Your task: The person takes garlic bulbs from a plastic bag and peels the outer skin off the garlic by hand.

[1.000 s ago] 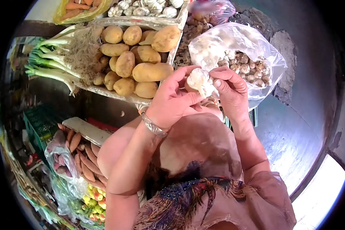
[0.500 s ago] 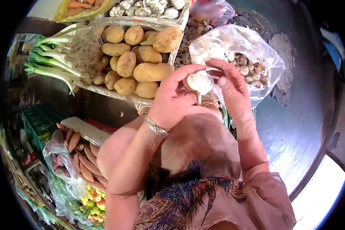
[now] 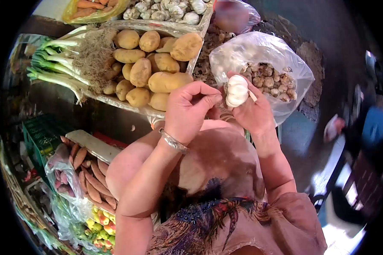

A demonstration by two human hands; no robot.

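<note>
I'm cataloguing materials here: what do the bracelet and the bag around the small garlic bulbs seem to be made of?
The bracelet looks like patterned, silvery metal, judging by its bright glints; which metal, I can't tell. The bag seems thin, glossy clear plastic: it creases, shines and shows the bulbs through.

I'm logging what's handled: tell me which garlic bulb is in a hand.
The white bulb in the right hand; the others lie in the plastic bag and box.

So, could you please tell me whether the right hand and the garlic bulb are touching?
Touching; the head view shows the right hand cradling the garlic bulb against its fingers.
</note>
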